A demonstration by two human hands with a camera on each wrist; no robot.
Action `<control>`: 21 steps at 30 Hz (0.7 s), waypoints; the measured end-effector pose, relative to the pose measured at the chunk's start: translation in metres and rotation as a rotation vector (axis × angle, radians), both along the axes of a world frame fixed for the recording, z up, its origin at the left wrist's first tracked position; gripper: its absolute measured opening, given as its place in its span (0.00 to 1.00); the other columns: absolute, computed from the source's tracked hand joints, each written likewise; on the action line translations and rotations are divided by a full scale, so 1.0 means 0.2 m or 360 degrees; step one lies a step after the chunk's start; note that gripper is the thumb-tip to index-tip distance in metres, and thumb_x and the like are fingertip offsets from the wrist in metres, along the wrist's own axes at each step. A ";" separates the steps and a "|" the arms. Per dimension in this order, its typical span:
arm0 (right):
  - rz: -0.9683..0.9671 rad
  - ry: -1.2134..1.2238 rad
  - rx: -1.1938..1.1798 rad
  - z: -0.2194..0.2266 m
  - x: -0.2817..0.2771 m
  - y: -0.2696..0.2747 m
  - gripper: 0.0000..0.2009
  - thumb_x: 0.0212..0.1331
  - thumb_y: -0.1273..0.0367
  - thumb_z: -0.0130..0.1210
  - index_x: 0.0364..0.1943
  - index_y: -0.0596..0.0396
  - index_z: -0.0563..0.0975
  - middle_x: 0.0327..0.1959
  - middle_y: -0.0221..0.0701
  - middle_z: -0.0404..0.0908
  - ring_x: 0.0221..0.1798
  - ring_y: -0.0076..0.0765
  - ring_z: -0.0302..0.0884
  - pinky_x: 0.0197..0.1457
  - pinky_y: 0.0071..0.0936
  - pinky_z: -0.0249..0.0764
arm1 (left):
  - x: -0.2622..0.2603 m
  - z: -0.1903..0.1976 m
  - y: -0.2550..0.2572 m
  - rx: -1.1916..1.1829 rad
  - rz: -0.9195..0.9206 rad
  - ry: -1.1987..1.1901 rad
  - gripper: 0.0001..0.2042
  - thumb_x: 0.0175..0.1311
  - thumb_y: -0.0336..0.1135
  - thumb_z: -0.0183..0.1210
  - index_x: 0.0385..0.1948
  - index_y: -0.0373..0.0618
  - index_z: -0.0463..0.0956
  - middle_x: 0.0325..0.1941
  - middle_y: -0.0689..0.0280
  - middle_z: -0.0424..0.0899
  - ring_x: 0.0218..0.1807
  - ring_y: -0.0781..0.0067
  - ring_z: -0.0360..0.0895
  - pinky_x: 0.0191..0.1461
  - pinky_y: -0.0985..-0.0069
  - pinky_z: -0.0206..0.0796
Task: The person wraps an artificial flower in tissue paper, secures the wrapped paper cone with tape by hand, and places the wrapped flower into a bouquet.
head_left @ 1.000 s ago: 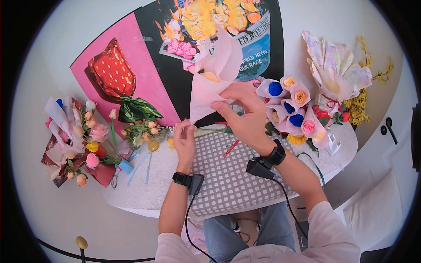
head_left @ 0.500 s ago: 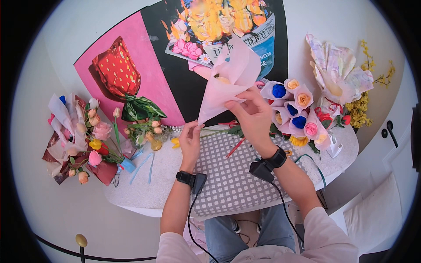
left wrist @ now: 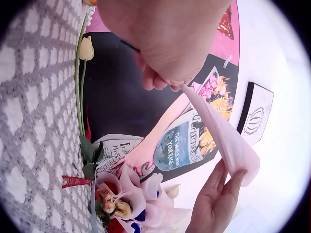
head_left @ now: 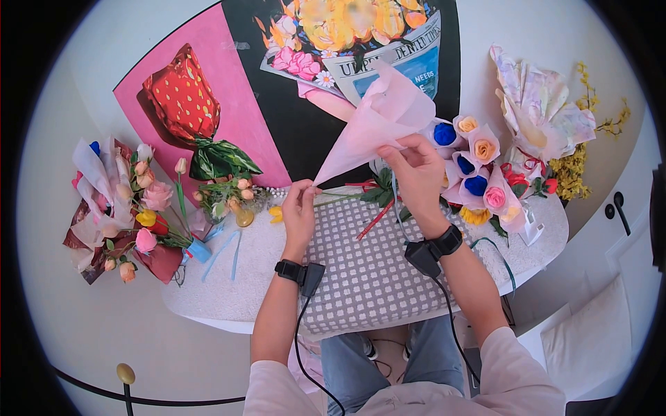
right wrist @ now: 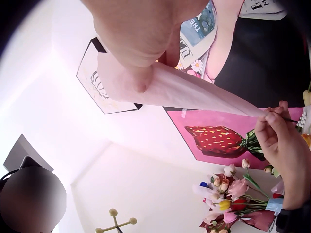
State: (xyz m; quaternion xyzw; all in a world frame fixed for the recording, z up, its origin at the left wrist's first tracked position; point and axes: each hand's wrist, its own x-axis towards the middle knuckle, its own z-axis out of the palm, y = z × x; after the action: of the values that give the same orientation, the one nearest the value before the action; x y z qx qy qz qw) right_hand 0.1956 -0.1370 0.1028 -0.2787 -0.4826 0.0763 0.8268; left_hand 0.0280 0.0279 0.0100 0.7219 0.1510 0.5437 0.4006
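Since the earlier head frames, the pink cone has swung toward the right edge of the tabletop and leans further over, so the pale flower that showed in its mouth is now out of sight. In the head view, the left hand pinches the cone's tip, while the right hand grips the paper nearer the wide end; the cone is held in the air toward the back edge, in front of the black poster. A grey-and-white mat reaches the front edge, with a red strip on it. A bouquet stands at the left edge, a small vase near the back edge, and wrapped roses toward the right edge. In the left wrist view, the cone slants between both hands, and a cream tulip lies along the mat. In the right wrist view, the right hand's thumb presses the cone's side, and a framed picture hangs behind.
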 end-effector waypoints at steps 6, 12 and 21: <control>0.0018 0.0002 -0.0004 0.01 0.01 -0.02 0.10 0.58 0.85 0.63 0.40 0.63 0.75 0.46 0.38 0.82 0.52 0.34 0.84 0.57 0.27 0.81 | 0.00 0.01 -0.01 -0.0032 -0.0115 0.0035 0.06 0.75 0.28 0.52 0.45 0.36 0.76 0.37 0.65 0.83 0.43 0.79 0.79 0.51 0.79 0.69; 0.0014 0.0032 0.0055 0.00 -0.01 -0.01 0.10 0.57 0.86 0.63 0.39 0.62 0.75 0.45 0.39 0.84 0.50 0.35 0.85 0.56 0.27 0.83 | 0.01 0.00 -0.02 0.0067 -0.0071 0.0140 0.06 0.74 0.27 0.52 0.46 0.38 0.74 0.39 0.66 0.81 0.44 0.79 0.77 0.51 0.79 0.69; 0.0018 0.0020 -0.0009 -0.04 -0.11 0.01 0.11 0.56 0.85 0.64 0.38 0.61 0.75 0.46 0.39 0.85 0.48 0.32 0.85 0.51 0.25 0.82 | -0.02 0.11 -0.16 0.0200 -0.0026 0.0145 0.22 0.58 0.19 0.53 0.57 0.39 0.67 0.41 0.63 0.79 0.41 0.73 0.76 0.46 0.78 0.69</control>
State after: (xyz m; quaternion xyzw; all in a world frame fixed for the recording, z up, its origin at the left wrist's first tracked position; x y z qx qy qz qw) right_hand 0.1745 -0.1342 0.0951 -0.2779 -0.4787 0.0841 0.8286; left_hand 0.0247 -0.0038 0.0326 0.7709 0.1288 0.5153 0.3517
